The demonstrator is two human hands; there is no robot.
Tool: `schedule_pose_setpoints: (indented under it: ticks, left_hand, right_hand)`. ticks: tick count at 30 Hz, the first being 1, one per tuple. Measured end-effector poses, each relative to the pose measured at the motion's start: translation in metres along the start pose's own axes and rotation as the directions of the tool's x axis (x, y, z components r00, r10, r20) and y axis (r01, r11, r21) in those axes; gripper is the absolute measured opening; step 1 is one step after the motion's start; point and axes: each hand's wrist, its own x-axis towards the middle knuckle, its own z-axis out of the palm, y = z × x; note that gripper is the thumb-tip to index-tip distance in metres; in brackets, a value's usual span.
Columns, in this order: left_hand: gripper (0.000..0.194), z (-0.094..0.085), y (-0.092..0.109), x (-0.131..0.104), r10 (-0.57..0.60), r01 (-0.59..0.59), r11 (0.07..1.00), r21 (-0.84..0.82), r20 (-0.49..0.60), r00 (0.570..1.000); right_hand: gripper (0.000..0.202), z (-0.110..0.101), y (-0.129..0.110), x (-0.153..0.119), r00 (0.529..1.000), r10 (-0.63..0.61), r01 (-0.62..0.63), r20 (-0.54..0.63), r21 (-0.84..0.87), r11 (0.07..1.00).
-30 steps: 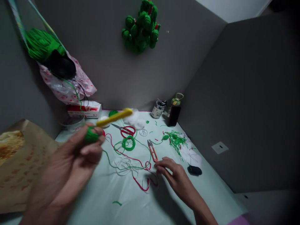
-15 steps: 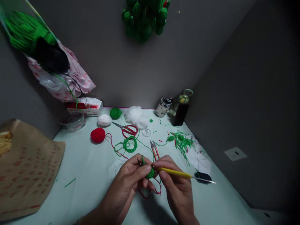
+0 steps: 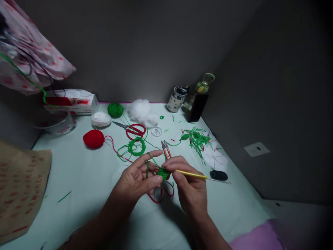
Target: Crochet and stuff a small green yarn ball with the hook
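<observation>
Over a pale tabletop (image 3: 88, 208), two hands are holding crochet work.
The left hand (image 3: 139, 178) is opening partway, index finger extending, thumb pinching; the right hand (image 3: 191, 184) is curling closed around a yellow-handled crochet hook (image 3: 194, 174). Beyond them, red-handled scissors (image 3: 135, 131) are lying near a red yarn ball (image 3: 93, 139). Between the hands, the small green crochet piece (image 3: 162, 173) is sitting in the left's pinch.

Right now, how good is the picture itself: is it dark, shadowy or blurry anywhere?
Head view: dim overall, the wall at the right falling to near black; a soft shadow on the table below the right hand; the red yarn ball reads clearly, but the stitches of the green piece are too small to make out; no strong glare.
</observation>
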Motion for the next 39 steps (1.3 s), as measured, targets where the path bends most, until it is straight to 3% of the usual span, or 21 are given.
schedule_pose_setpoints:
  ticks: [10, 16, 23, 28, 32, 35, 37, 39]
  left_hand:
    - [0.045, -0.002, 0.000, 0.000, 0.034, -0.032, 0.999, 0.033, -0.048, 0.998]
    - [0.059, -0.005, 0.000, -0.001, 0.043, -0.043, 0.999, 0.006, 0.030, 0.999]
    - [0.054, 0.000, 0.003, -0.008, 0.057, -0.059, 0.997, 0.041, 0.052, 0.997]
    - [0.051, -0.003, 0.004, -0.009, 0.086, -0.088, 0.993, 0.078, 0.031, 0.996]
    - [0.051, -0.005, 0.005, -0.010, 0.095, -0.099, 0.987, 0.127, 0.034, 0.995]
    - [0.048, -0.003, 0.004, -0.012, 0.160, -0.149, 0.965, 0.218, -0.038, 0.986]
    - [0.048, -0.001, 0.003, -0.013, 0.231, -0.197, 0.937, 0.290, -0.088, 0.969]
    - [0.054, 0.001, 0.002, -0.013, 0.258, -0.220, 0.929, 0.297, -0.098, 0.961]
  right_hand:
    - [0.014, 0.002, 0.001, 0.002, 1.000, 0.012, -0.012, 0.012, 0.043, 0.999]
    - [0.017, 0.002, 0.000, 0.000, 1.000, 0.016, -0.017, 0.019, 0.026, 1.000]
    - [0.017, 0.008, -0.008, 0.002, 0.990, 0.141, -0.130, -0.007, 0.336, 0.933]
    - [0.023, 0.010, -0.014, 0.005, 0.993, 0.122, -0.115, 0.005, 0.378, 0.919]
    - [0.023, 0.007, -0.017, 0.002, 0.999, 0.049, -0.051, 0.016, 0.248, 0.967]
    - [0.023, 0.005, -0.021, -0.004, 0.995, -0.096, 0.096, 0.041, -0.012, 0.995]
    - [0.024, 0.005, -0.023, -0.008, 0.959, -0.258, 0.281, 0.118, -0.266, 0.922]
    - [0.027, 0.005, -0.023, -0.012, 0.898, -0.372, 0.441, 0.237, -0.507, 0.741]
